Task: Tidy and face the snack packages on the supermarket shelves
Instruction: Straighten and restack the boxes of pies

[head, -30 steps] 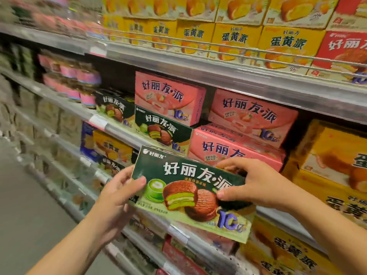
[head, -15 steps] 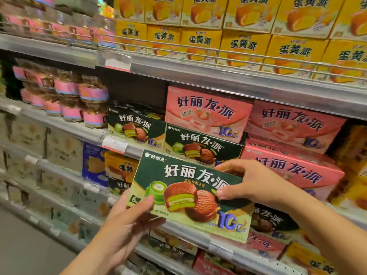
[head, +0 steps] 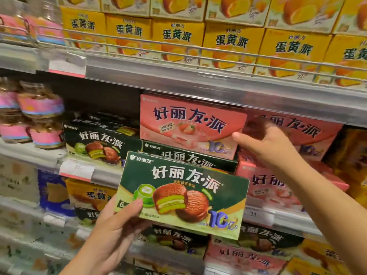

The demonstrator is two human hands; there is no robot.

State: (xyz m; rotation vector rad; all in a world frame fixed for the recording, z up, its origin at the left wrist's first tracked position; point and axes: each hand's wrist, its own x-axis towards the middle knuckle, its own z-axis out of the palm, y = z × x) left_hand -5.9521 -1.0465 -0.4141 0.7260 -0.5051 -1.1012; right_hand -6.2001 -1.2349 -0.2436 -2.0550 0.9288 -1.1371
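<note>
Two hands in play: your left hand (head: 117, 227) and right hand (head: 264, 143), both in front of the middle shelf (head: 198, 86).
Change: half a second ago your right hand gripped the top right edge of the dark green rectangular cardboard pie box (head: 182, 195); it has now let go and gone up and right to the pink rectangular strawberry pie box (head: 190, 126).
Meaning for task: my reading is that the green box waits while you straighten or shift the pink one, possibly to open a slot.
Left hand pose: palm under the green box's lower left corner, thumb pressed on its front face; it grasps the box alone.
Right hand pose: arm raised, thumb at the pink box's right edge; fingers blurred, so you cannot tell whether they clasp it or only touch.
Green box location: off the shelf, near you, face forward, tilted down to the right, in front of the shelved green pie boxes (head: 99, 143).
Above: yellow egg-yolk pie boxes (head: 232, 40) on the upper shelf behind a wire rail.
Far left: pink-banded tubs (head: 39, 116), blurred.
</note>
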